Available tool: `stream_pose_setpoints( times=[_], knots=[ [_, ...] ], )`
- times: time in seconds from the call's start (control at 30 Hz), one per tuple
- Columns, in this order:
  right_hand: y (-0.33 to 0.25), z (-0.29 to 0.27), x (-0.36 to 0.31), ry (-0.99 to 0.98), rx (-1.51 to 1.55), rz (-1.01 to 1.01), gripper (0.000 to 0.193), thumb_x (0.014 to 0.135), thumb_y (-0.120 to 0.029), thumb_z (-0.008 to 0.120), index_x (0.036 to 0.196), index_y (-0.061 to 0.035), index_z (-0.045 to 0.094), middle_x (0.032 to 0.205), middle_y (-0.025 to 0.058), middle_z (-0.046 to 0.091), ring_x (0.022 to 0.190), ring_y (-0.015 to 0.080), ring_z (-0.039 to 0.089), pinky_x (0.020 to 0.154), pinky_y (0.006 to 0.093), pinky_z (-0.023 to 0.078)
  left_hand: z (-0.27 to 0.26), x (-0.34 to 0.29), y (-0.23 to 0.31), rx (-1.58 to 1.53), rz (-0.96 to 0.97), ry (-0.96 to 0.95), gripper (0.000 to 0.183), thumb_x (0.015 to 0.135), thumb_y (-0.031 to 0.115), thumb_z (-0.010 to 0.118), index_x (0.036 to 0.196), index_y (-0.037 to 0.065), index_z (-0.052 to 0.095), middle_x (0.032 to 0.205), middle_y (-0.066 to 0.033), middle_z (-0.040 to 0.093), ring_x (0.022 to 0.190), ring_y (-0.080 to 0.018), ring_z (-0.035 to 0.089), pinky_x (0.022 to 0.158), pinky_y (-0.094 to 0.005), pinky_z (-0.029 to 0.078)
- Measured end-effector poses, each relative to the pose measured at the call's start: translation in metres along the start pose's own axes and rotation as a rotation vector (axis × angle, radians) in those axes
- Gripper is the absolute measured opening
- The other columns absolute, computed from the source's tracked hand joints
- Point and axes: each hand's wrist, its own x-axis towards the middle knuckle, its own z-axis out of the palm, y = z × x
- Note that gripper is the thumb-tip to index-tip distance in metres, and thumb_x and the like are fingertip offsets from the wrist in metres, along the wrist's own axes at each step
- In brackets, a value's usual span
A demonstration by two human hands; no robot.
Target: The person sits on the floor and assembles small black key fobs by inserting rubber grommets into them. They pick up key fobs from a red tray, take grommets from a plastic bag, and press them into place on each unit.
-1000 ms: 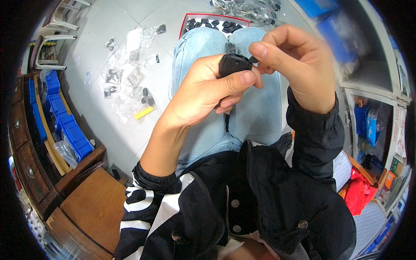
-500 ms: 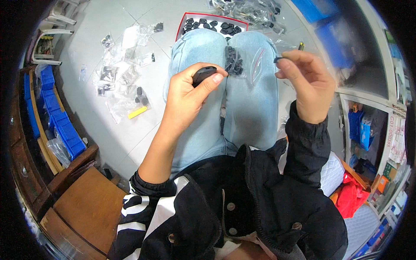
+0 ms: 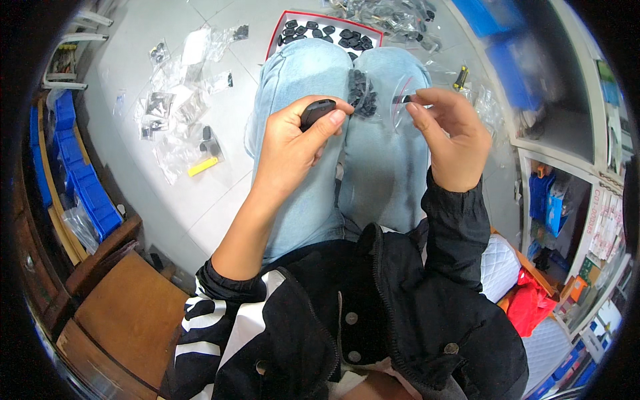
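My left hand [image 3: 290,143] is closed round a black oval car key fob case [image 3: 318,114], with the thumb along its lower edge. To its right, my right hand [image 3: 460,137] pinches a small flat black piece [image 3: 401,99] between thumb and fingertips; its exact kind is too small to tell. A gap separates the two hands. Between them, a clear zip bag [image 3: 398,122] lies on my thighs, holding several small black parts [image 3: 364,93]. My right fingertips are over the bag's edge.
Beyond my knees sits a white tray with a red rim [image 3: 275,33], holding several black fob cases [image 3: 353,40]. Bagged parts [image 3: 400,20] lie behind it. More plastic bags and a yellow tool [image 3: 203,167] are on the floor at left. Blue bins [image 3: 87,183] and a shelf cabinet [image 3: 560,200] flank me.
My right hand has moved left, bringing the small black piece closer to my left hand and over the bag. My left hand keeps hold of the key fob case.
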Motion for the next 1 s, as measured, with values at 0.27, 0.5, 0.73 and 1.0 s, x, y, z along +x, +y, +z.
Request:
stream_pose_setpoints(
  times=[0.27,0.5,0.73,1.0],
  knots=[
    [-0.002,0.001,0.000,0.015,-0.095,0.006,0.030,0.069,-0.008,0.068,0.096,-0.0035,0.058,0.072,0.0041,0.059,0.062,0.0096,0.054,0.057,0.0211,0.045,0.000,0.001,-0.001,-0.005,0.004,0.002,0.020,0.083,0.020,0.058,0.091,0.003,0.062,0.064,0.0027,0.052,0.044,-0.0010,0.038,0.038,-0.0154,0.028],
    [0.012,-0.006,0.012,-0.109,-0.031,0.093,0.034,0.073,-0.004,0.057,0.107,-0.0014,0.052,0.068,0.0023,0.056,0.061,0.0084,0.052,0.057,0.0200,0.043,-0.002,0.004,-0.003,0.022,0.015,-0.049,0.024,0.084,0.021,0.055,0.097,0.001,0.060,0.066,0.0013,0.051,0.045,-0.0019,0.039,0.038,-0.0158,0.030],
    [0.032,-0.039,0.020,-0.100,0.184,0.296,0.026,0.076,0.003,0.054,0.101,0.0014,0.050,0.075,0.0070,0.059,0.068,0.0115,0.057,0.060,0.0222,0.047,0.008,0.009,-0.006,0.100,0.058,-0.087,0.028,0.085,0.021,0.054,0.104,0.001,0.058,0.066,0.0020,0.049,0.044,-0.0020,0.038,0.037,-0.0161,0.030],
    [0.045,-0.039,0.007,-0.159,0.305,0.234,0.012,0.078,0.000,0.056,0.089,0.0002,0.053,0.086,0.0124,0.062,0.072,0.0133,0.058,0.063,0.0252,0.048,0.025,0.019,-0.011,-0.211,-0.078,-0.039,0.032,0.085,0.020,0.054,0.108,-0.003,0.053,0.061,0.0018,0.047,0.044,-0.0035,0.039,0.037,-0.0176,0.031]
  ],
)
